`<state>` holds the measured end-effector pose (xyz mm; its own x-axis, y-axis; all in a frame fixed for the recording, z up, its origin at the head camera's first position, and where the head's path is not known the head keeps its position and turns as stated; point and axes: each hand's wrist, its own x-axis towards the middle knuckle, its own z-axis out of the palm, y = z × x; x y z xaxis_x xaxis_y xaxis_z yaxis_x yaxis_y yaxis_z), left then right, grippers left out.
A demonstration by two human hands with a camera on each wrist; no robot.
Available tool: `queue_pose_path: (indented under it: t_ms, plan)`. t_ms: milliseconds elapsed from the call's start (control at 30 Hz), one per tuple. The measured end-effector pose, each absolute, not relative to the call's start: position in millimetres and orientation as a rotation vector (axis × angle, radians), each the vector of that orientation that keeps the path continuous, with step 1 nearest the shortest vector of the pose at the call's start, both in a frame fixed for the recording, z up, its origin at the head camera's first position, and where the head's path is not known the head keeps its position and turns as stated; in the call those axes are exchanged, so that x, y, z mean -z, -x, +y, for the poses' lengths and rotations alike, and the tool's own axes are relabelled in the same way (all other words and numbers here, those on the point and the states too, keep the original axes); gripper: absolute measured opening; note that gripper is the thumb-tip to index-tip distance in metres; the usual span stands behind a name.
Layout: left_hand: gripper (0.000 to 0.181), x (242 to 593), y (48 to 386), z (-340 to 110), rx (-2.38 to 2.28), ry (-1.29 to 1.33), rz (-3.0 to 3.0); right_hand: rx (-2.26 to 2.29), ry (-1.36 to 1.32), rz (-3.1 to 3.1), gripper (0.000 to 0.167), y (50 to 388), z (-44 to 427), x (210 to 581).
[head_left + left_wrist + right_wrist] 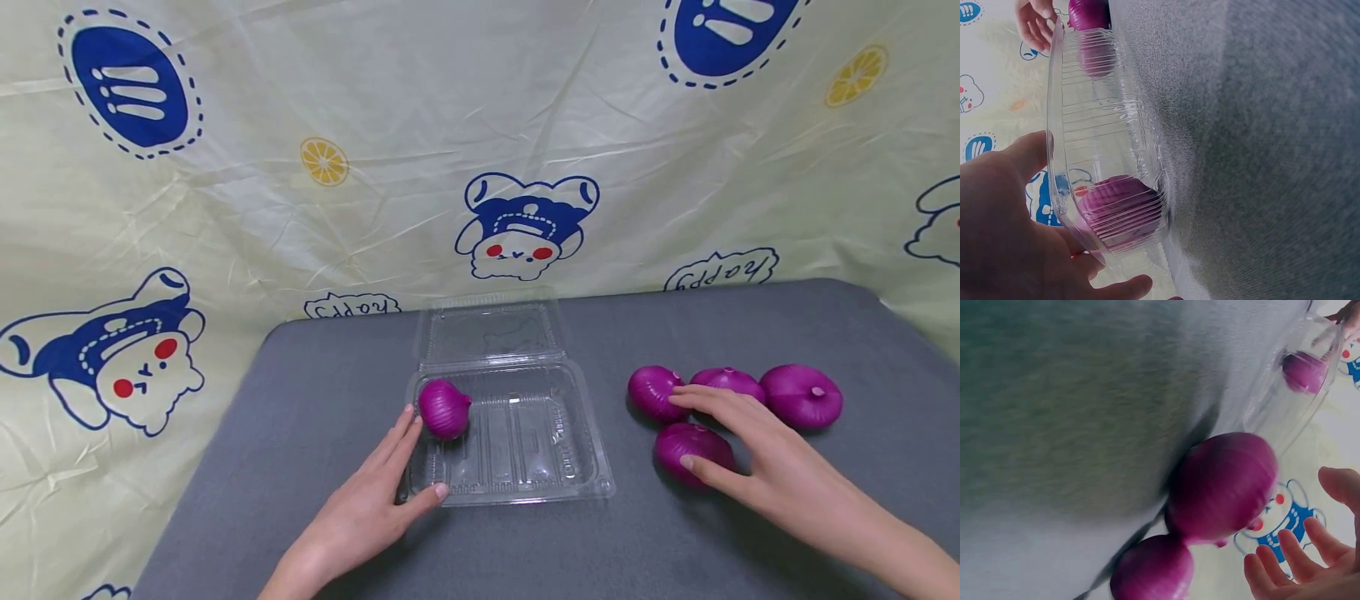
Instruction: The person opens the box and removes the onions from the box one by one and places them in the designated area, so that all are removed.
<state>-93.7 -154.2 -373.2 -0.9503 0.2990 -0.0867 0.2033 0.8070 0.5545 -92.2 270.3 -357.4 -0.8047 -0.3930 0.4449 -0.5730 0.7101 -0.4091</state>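
Note:
A clear plastic clamshell box (525, 493) lies with its lid (491, 329) folded back. One purple onion (444, 410) sits in its left side. My left hand (363, 508) rests against the box's near left corner, thumb at the front rim, fingers extended along the left side. To the right of the box, several purple onions lie grouped. My right hand (772, 450) hovers over the nearest onion (692, 450), fingers spread and thumb apart; the right wrist view shows a gap between the fingers and this onion (1225, 487). Behind it are a smaller onion (654, 392) and others partly hidden by the hand.
Everything stands on a table with a grey cloth (315, 417). A pale printed curtain (405, 208) hangs right behind the table's back edge. The rightmost onion (802, 397) lies beyond my right hand.

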Motion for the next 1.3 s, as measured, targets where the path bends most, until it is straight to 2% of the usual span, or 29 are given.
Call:
queue_pose_path:
  t_ms: [233, 633, 1300]
  plan:
    - [0.088, 371.8, 93.6, -154.1, -0.832, -0.393, 2.822, -0.806, -0.740, -2.711, 0.067, 94.8, 249.5, 348.3]
    - [0.089, 372.6, 93.7, -153.4, -0.818, -0.381, 2.813, -0.777, -0.931, -2.893, 0.058, 108.5, 215.2, 342.5]
    - [0.090, 371.8, 93.4, -153.3, -0.788, -0.394, 2.844, -0.731, -1.236, -2.966, 0.057, 139.8, 167.9, 336.5]
